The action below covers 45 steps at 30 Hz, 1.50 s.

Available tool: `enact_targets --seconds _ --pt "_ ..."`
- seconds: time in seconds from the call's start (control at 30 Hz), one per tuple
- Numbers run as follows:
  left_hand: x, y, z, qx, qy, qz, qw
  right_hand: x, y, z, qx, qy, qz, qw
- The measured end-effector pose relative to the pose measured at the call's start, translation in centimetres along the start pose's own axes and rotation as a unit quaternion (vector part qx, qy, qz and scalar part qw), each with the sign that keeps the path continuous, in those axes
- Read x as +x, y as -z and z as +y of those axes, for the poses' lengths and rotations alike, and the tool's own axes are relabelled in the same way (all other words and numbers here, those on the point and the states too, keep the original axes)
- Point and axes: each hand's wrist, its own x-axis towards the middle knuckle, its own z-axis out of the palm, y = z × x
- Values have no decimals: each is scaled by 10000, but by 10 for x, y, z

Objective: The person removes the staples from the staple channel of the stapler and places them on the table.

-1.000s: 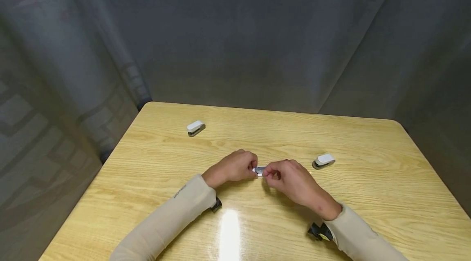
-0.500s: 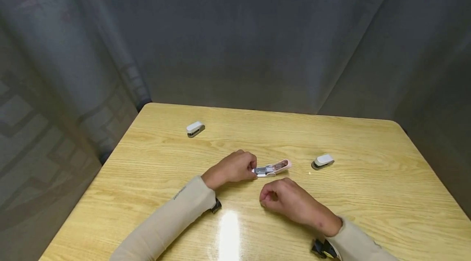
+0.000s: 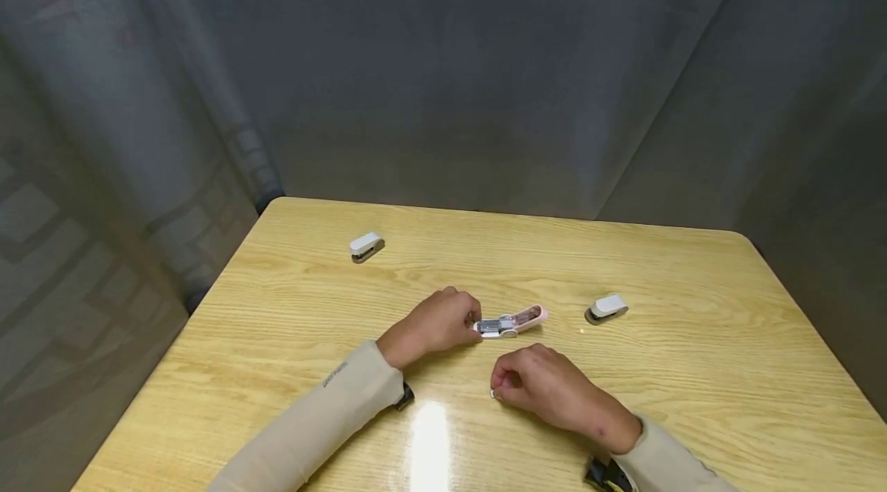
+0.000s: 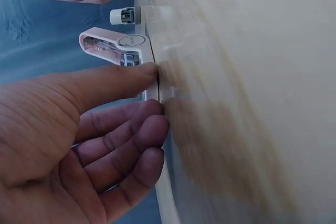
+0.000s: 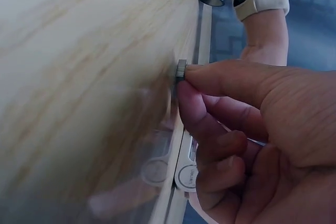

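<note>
Since a second ago the right hand (image 3: 547,388) has drawn back from the pink stapler (image 3: 511,322) toward the person and now rests on the wooden table (image 3: 693,369), thumb and forefinger pinching a small strip of staples (image 5: 181,70) against the tabletop. Over the same time the stapler has swung open and lies mid-table with its magazine exposed. At its near end the left hand (image 3: 435,322) grips it with curled fingers. Two white staplers lie apart: one (image 3: 607,308) to the right, another (image 3: 366,246) toward the far left corner.
</note>
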Motion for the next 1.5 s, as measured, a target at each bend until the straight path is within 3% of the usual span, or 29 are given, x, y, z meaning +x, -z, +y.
enact_targets --seconds 0.27,0.5,0.77,1.0,1.13,1.23,1.33,1.5 --pt "-5 3 -2 64 34 -55 10000 6 7 -13 -326 88 267 9991" --pt "-14 16 -13 52 79 208 9997 32 19 -34 -427 190 630 9969" --pt "-38 45 -33 120 635 704 9954 78 21 -48 -634 185 842 9943" --pt "-54 66 -63 -386 988 1357 9851 117 19 -43 -646 34 670 9957" --pt "-54 75 -82 -712 1136 1801 9745 140 23 -34 -506 -242 523 9971" --pt "-53 84 -96 -661 1372 2069 9664 159 26 -28 -353 -454 491 9971" --pt "-52 90 -110 -619 1689 2169 9595 179 28 -21 -157 -586 463 9971" --pt "-52 93 -133 -868 1977 1955 9566 213 21 -15 65 -867 387 9955"
